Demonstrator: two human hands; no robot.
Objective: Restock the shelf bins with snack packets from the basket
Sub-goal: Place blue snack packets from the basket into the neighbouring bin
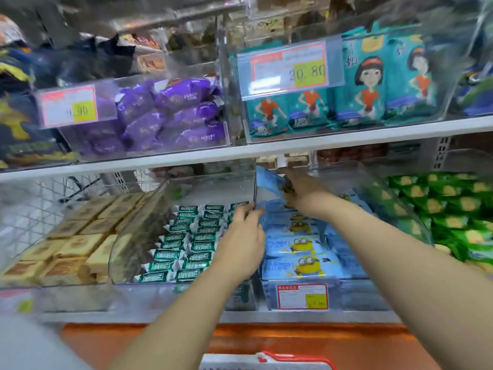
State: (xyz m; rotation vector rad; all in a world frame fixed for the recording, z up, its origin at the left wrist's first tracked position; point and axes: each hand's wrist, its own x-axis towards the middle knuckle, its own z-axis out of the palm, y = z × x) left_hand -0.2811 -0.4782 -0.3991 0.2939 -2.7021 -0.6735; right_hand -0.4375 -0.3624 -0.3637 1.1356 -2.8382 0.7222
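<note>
The basket (269, 361) sits at the bottom edge, white with a red handle, close by so packets are easy to grab. Just past it, the left hand (241, 249) rests at the clear wall (254, 188) between two bins. Its fingers are fairly straight and hold nothing. I think it keeps the bin steady. Left of that wall, green packets (184, 236) lie in neat rows. Tan boxes (74, 241) fill the shelf's left end. Right of the wall, the blue packets (301, 263) lie flat in their bin (354, 295). Farther in, the right hand (301, 193) is wrapped around one blue packet (269, 180). It is tipped up near the bin's back edge, likely to fill the back first. On the upper shelf (266, 150) sit purple packets (173, 116) and teal packets (373, 84).
</note>
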